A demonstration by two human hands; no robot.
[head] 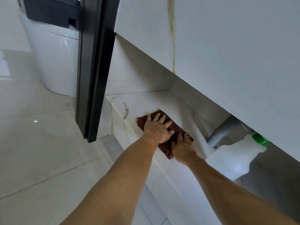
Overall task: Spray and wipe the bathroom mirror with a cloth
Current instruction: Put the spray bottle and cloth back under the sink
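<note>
White marble-look tiling covers a low ledge (155, 101) beneath a vanity. Both hands lie flat, fingers straight, pressing a folded brown cloth (174, 127) onto it: left hand (158, 127) over the far half, right hand (183, 147) over the near end. Just right of the right hand stands a white bottle with green cap (235, 155). No mirror is visible. A careless lift could unfold the cloth; a sideways sweep might topple the bottle.

The cloth (172, 127) is dark reddish brown, lying on a white ledge (146, 103) veined with faint brown-gold streaks. A black door frame (94, 70) stands against glossy white floor tiles (40, 151). The pipe (222, 133) is grey, and the white jug (233, 158) has a bright green cap (259, 140).
</note>
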